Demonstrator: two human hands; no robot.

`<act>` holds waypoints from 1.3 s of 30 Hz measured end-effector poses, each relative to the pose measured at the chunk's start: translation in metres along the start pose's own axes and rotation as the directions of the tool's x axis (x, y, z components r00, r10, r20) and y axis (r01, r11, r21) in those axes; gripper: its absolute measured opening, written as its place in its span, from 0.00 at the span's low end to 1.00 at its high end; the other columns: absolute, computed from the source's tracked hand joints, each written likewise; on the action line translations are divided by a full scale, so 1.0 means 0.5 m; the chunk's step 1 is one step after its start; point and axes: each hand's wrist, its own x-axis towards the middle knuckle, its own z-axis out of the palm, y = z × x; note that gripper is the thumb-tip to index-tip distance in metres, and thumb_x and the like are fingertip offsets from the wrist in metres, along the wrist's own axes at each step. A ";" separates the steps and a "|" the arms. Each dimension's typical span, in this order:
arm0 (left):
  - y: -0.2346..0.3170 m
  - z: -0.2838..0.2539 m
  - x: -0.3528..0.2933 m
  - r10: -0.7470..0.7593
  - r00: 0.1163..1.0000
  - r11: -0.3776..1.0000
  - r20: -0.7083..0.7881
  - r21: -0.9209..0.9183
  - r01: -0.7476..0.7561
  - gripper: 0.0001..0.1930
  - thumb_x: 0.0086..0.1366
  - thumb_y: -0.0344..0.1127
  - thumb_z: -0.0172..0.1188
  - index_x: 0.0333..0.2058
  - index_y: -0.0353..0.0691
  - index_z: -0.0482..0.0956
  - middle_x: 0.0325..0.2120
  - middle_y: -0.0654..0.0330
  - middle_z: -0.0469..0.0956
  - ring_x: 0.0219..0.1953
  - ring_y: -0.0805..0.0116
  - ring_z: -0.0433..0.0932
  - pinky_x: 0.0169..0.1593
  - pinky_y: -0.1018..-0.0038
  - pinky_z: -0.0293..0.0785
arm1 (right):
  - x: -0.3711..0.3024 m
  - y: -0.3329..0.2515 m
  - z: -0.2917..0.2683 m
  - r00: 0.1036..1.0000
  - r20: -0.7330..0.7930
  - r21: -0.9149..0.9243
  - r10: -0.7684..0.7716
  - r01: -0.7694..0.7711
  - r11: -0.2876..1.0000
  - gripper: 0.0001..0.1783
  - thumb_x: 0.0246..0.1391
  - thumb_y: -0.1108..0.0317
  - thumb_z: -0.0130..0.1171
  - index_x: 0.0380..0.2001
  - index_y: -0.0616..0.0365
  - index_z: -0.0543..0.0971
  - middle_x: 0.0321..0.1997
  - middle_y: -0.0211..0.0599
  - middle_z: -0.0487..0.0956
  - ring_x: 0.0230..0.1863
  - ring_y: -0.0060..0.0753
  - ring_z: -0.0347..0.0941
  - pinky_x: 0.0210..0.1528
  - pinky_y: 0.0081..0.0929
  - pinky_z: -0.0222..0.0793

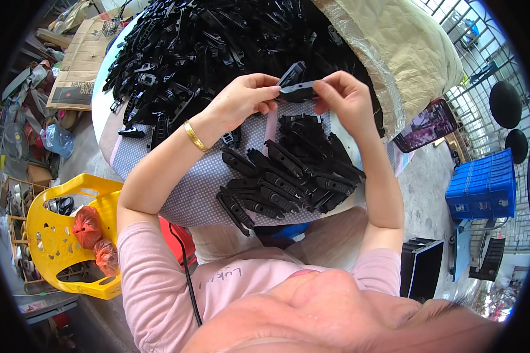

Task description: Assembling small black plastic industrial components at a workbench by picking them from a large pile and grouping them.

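My left hand, with a gold bangle at the wrist, pinches the left end of a black plastic part that stands tilted upward. My right hand grips the right end of a long, shiny dark plastic strip. The two parts meet between my hands, but whether they are joined I cannot tell. Just below lies a small heap of narrow black plastic parts on the dotted tablecloth. Beyond my hands spreads a large pile of loose black plastic parts.
A big cream sack edges the table's far right, with a phone beside it. To the left stands a yellow plastic chair with red bags. Blue crates are stacked at right. A black cable hangs near my left arm.
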 end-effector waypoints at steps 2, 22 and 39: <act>0.003 0.003 -0.004 0.015 0.998 1.000 0.058 0.002 -0.016 0.15 0.64 0.28 0.52 0.48 0.29 0.73 0.32 0.60 0.77 0.26 0.81 0.72 0.33 0.86 0.72 | -0.003 0.009 0.015 0.999 -0.031 -0.041 0.039 -0.040 0.998 0.12 0.54 0.64 0.62 0.30 0.63 0.76 0.24 0.33 0.78 0.21 0.20 0.75 0.25 0.15 0.70; 0.000 0.006 -0.027 0.589 0.796 0.492 0.144 0.717 -0.494 0.16 0.52 0.28 0.65 0.41 0.33 0.78 0.30 0.58 0.79 0.28 0.72 0.77 0.34 0.78 0.74 | -0.003 -0.006 0.023 0.845 0.077 -0.633 -0.530 0.452 0.628 0.30 0.36 0.61 0.71 0.44 0.61 0.76 0.39 0.39 0.77 0.42 0.37 0.73 0.42 0.27 0.68; 0.017 0.022 -0.041 0.554 0.819 0.601 0.151 0.608 -0.519 0.16 0.50 0.29 0.67 0.40 0.37 0.79 0.28 0.59 0.77 0.26 0.69 0.76 0.33 0.79 0.73 | 0.020 0.012 -0.039 0.968 0.247 0.036 0.052 -0.062 0.997 0.17 0.60 0.61 0.52 0.45 0.63 0.76 0.37 0.34 0.79 0.37 0.20 0.74 0.41 0.18 0.70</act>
